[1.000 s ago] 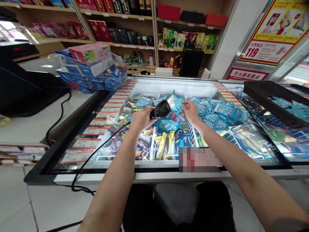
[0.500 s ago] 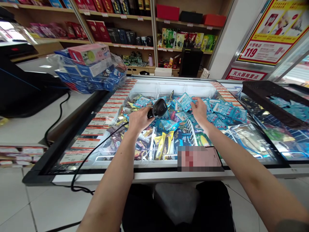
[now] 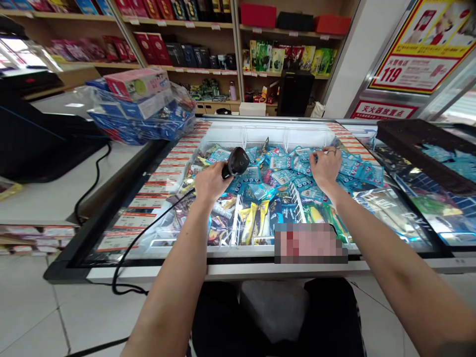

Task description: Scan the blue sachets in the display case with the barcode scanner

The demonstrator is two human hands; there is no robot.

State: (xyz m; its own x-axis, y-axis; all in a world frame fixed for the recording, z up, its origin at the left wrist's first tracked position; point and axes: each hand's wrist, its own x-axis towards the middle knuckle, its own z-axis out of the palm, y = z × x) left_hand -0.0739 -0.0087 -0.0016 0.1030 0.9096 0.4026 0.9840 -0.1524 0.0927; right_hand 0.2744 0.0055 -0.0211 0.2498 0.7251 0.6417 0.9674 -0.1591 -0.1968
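Note:
My left hand [image 3: 209, 182] is closed round the handle of a black corded barcode scanner [image 3: 235, 162], held over an open chest freezer [image 3: 223, 270]. My right hand [image 3: 326, 167] lies palm down with fingers spread on a heap of blue ice-cream packets [image 3: 293, 171] at the freezer's back right. It holds nothing that I can see. White wire dividers split the freezer into compartments, with yellow and dark wrapped bars [image 3: 256, 218] in the nearer ones.
A clear bag of blue and pink boxes [image 3: 139, 106] sits on the freezer's left rim. A black crate [image 3: 427, 148] with more blue packets rests on the glass lid at right. The scanner cable [image 3: 122, 263] trails to the floor. Shelves of goods line the back wall.
My right hand let go of the single blue packet it held up and moved right, down onto the heap. My left hand with the scanner drifted slightly left.

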